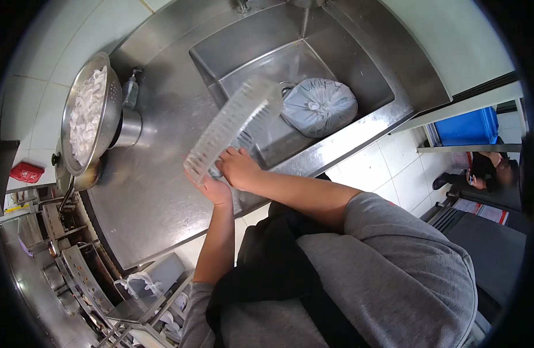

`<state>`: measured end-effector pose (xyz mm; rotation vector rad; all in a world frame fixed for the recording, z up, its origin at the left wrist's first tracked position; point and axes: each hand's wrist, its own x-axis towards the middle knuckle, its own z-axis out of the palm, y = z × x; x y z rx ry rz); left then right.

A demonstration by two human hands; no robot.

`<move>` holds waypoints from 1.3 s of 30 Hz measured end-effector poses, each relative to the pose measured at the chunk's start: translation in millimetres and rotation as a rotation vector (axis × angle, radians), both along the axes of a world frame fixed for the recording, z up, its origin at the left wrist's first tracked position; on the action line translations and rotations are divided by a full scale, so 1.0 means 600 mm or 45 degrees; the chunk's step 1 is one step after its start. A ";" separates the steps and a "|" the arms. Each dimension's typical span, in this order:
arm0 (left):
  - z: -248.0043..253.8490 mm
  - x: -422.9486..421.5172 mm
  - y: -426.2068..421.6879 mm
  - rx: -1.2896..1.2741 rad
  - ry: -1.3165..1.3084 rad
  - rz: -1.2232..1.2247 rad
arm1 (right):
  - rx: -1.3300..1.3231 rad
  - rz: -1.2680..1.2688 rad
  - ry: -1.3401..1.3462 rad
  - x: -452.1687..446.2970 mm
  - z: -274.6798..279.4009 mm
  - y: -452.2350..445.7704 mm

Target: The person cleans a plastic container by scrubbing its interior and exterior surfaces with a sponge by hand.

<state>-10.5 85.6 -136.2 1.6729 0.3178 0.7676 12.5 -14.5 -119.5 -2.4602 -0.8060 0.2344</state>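
1. Between the two hands, a clear ribbed plastic container (pixel 235 124) tilts up above the counter (pixel 156 180), reaching over the sink (pixel 351 52)
2. At its near end, the left hand (pixel 207 187) curls round it, holding it; the right hand (pixel 241 168) is half-closed at its side, its grip unclear
3. Right of the hands, a tied plastic bag (pixel 320 109) lies in the sink
4. Left of them, a colander (pixel 113 104) holds white pieces (pixel 88 119)
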 end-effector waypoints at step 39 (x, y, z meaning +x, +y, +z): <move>-0.109 -0.031 0.004 0.194 0.149 0.152 | -0.540 -0.148 -0.353 0.109 -0.004 -0.126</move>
